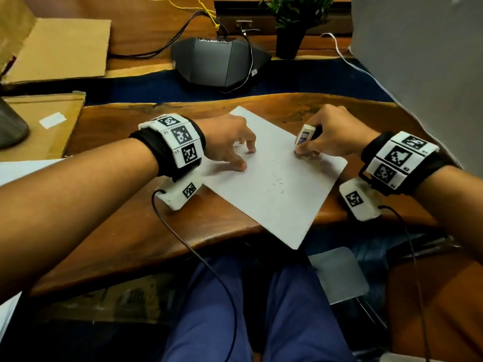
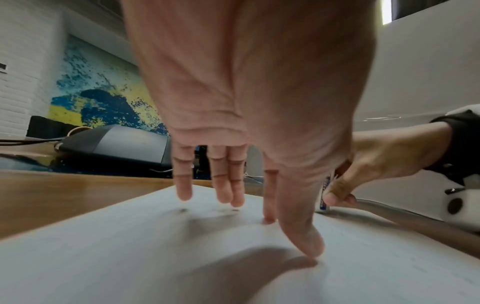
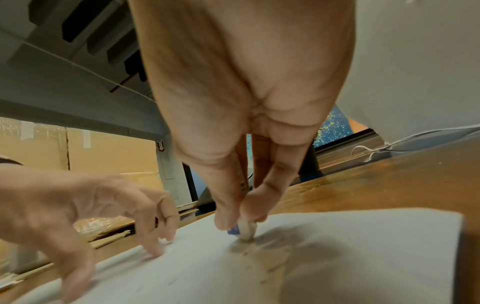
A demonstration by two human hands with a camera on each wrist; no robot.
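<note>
Left hand (image 1: 227, 142) spread wide, thumb and fingertips pressing white paper (image 1: 274, 205) flat on wooden surface (image 1: 130, 218). Near corner of paper overhangs edge. Faint pencil marks (image 1: 278, 181) mid-sheet. Eraser (image 1: 303, 137) upright, lower end touching paper. Right hand (image 1: 332, 131) pinches eraser between thumb and fingers.

The eraser (image 1: 303, 137) is a small white block in a printed paper sleeve with dark blue lettering. It stands tilted, pinched between the thumb and fingertips of the right hand (image 1: 332, 134), and its bare lower end touches the sheet of paper (image 1: 274, 205) just beneath that hand. The sheet is white and plain and lies flat and askew on the table (image 1: 156, 231), one corner hanging over the near edge. It spreads under both hands, and the left hand (image 1: 230, 142) has its thumb and fingertips on the left part. Faint grey marks (image 1: 278, 181) and crumbs lie between the hands.
</note>
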